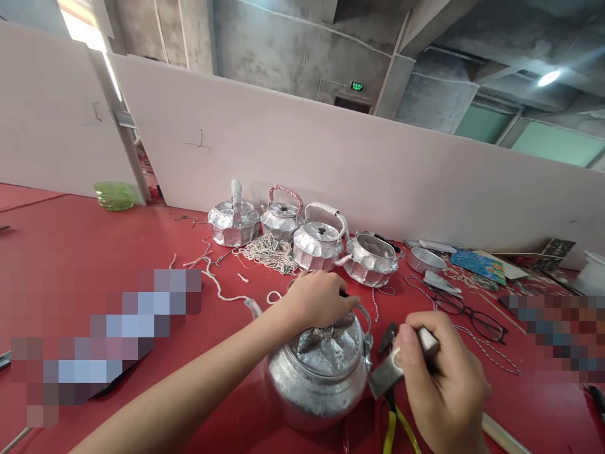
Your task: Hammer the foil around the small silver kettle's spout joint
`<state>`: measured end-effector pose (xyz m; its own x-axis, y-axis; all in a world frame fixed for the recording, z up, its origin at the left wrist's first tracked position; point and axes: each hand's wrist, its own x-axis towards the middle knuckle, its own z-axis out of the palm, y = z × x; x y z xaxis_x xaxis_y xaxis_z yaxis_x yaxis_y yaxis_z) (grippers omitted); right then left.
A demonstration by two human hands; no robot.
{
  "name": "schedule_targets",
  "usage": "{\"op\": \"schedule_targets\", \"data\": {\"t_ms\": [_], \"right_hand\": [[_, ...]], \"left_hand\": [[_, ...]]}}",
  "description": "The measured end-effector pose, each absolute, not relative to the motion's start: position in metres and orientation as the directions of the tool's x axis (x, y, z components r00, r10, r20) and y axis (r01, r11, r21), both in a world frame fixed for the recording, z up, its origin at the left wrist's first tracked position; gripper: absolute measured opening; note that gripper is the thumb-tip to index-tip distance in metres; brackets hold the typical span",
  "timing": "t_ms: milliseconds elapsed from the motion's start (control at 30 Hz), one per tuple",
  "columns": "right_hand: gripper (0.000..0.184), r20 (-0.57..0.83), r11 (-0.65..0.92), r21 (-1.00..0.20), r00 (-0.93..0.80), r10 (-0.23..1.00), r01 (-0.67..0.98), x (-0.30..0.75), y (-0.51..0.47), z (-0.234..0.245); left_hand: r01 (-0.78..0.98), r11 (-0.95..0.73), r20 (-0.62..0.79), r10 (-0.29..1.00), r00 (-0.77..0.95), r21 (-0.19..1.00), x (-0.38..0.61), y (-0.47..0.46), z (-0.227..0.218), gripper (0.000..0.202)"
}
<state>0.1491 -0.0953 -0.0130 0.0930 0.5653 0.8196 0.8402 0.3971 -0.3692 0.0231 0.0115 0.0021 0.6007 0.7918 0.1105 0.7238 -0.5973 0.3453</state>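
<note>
A silver hammered-metal kettle [317,378] stands on the red table [94,252] right in front of me, its spout pointing left. My left hand [316,300] rests curled on the kettle's top, fingers closed around the handle or lid area. My right hand [444,381] is closed on a small hammer [387,375], whose metal head sits close to the kettle's right side by the handle lug. Pliers with yellow grips [394,422] lie just under that hand.
Several finished silver kettles [319,243] stand in a row at the back with a heap of twisted cord [267,252]. Black glasses [467,315], a small metal bowl [425,260], papers and a green bowl [113,195] lie around. A pink partition wall runs behind.
</note>
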Motion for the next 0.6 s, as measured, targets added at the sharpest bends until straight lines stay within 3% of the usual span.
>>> {"op": "schedule_targets", "data": {"t_ms": [167, 367, 600], "right_hand": [[0.015, 0.88, 0.406, -0.254, 0.036, 0.474, 0.878, 0.146, -0.095, -0.01], [0.012, 0.88, 0.403, -0.032, -0.165, 0.446, 0.915, 0.132, -0.091, -0.014], [0.009, 0.902, 0.404, -0.057, -0.127, 0.413, 0.913, 0.134, -0.094, -0.016]], "left_hand": [[0.739, -0.578, 0.09, 0.804, 0.587, 0.346, 0.024, 0.011, 0.004, 0.042], [0.741, -0.574, 0.088, 0.807, 0.584, 0.35, 0.025, 0.009, 0.006, 0.041], [0.742, -0.573, 0.094, 0.809, 0.581, 0.347, 0.025, 0.011, 0.002, 0.04]]}}
